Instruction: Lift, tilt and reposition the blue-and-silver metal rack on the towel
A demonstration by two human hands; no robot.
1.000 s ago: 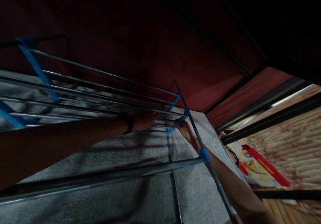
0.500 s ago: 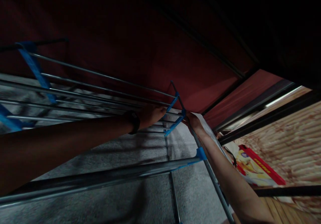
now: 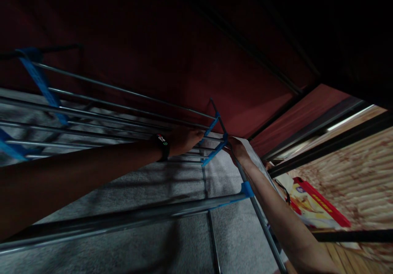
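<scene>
A shoe rack of grey metal tubes (image 3: 129,90) joined by blue plastic brackets (image 3: 43,83) stretches across the view. My left hand (image 3: 186,141), with a dark band (image 3: 161,147) on its wrist, is closed on the rack's tubes near the far bracket (image 3: 213,153). Its fingertips are partly hidden behind the tubes. On the other side of that bracket, my right hand (image 3: 238,149) is wrapped round the rack's upright tube (image 3: 260,220), close to the joint. Nearer to me, a thicker tube (image 3: 138,212) ends in another blue bracket (image 3: 247,189).
Grey fabric (image 3: 147,188) lies beneath the rack. A dark red panel (image 3: 184,73) rises behind it. On the right are dark frame bars (image 3: 331,143), a red and yellow box (image 3: 316,202) and a patterned, ridged cloth (image 3: 346,167).
The display on the wristband has lit up. Both hands keep their places on the rack, and the view has shifted only slightly.
</scene>
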